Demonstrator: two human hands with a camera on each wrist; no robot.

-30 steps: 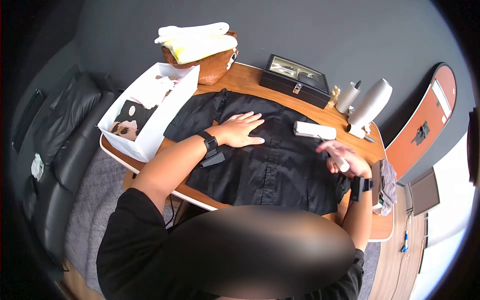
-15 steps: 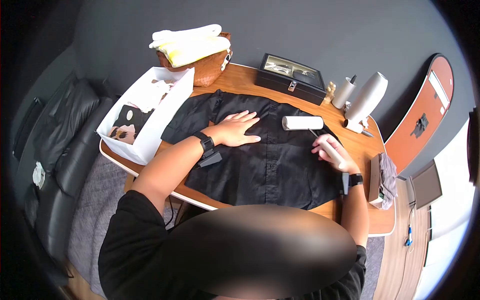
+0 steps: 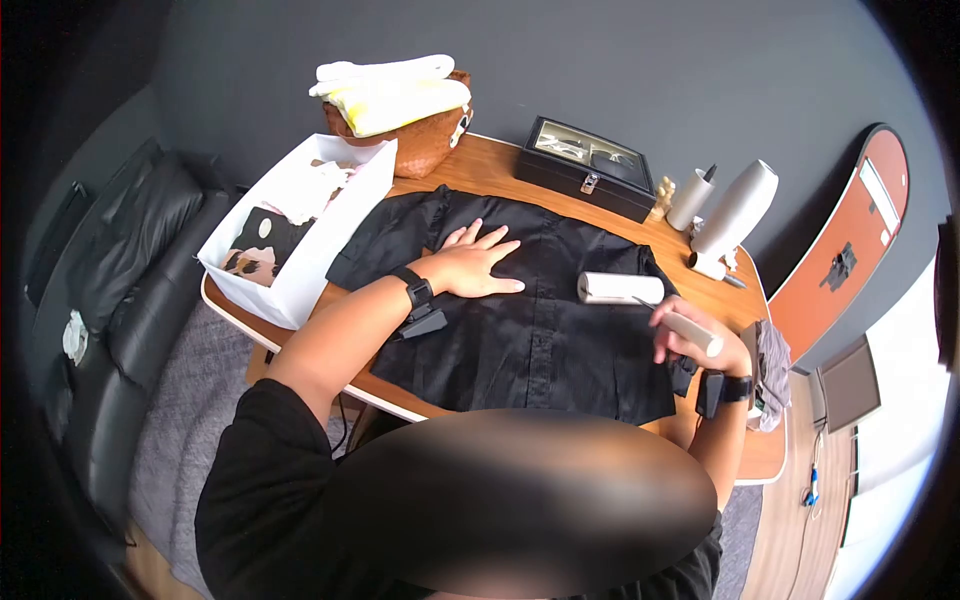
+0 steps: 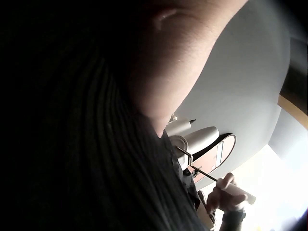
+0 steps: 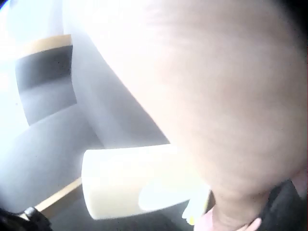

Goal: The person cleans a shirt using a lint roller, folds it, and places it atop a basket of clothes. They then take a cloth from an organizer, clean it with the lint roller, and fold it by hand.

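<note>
A black garment (image 3: 500, 350) with a buttoned seam down its middle lies spread on the wooden table. My left hand (image 3: 474, 268) rests on its upper part, palm down with fingers spread. In my right hand (image 3: 712, 335) I grip the pale handle of a lint roller; its white roll (image 3: 620, 289) lies over the garment's right side. The left wrist view shows the thin metal rod (image 4: 204, 173) between roll and handle. Close up in the right wrist view, the handle's thick end (image 5: 125, 183) sticks out from the hand.
On the left stands a white box (image 3: 335, 250) of folded clothes; behind it, a brown basket (image 3: 425, 150) carries folded towels (image 3: 400, 100). A black glasses case (image 3: 585, 170), a silver-grey appliance (image 3: 735, 210) and a white cup (image 3: 690, 200) line the back. A bin of grey cloth (image 3: 772, 375) sits right.
The right hand moved the lint roller left over the garment, then back right and a little nearer. The left hand has stayed in place on the garment.
</note>
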